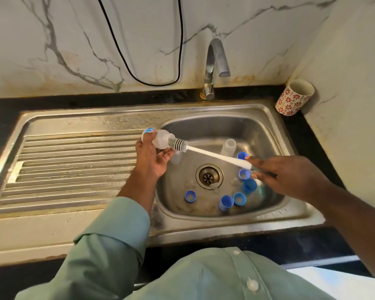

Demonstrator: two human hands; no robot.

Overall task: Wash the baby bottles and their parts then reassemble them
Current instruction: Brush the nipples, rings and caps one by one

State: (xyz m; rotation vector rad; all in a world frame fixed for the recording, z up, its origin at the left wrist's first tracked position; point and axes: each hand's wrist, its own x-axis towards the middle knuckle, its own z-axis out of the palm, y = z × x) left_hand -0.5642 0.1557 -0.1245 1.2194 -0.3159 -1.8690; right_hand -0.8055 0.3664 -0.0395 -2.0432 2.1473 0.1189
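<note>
A person in a green shirt stands at a steel sink set in a dark bench, seen from above. At the left lies the ribbed draining board. Just right of it, over the basin's left edge, the left hand has its grip curled around a clear baby bottle, held on its side with its mouth toward the right. A bottle brush has its grey bristles partly inside that mouth; its white handle slants down and right to the right hand, whose grip pinches the handle's end between thumb and fingers. In the basin, around the drain, stand 2 more clear bottles and several blue caps and rings, loose and apart. A tap rises behind, with no water visibly running, and a patterned cup sits at the far right. The washing looks to be in its early part: 1 bottle is being scrubbed, the other pieces wait, and nothing is reassembled yet.
</note>
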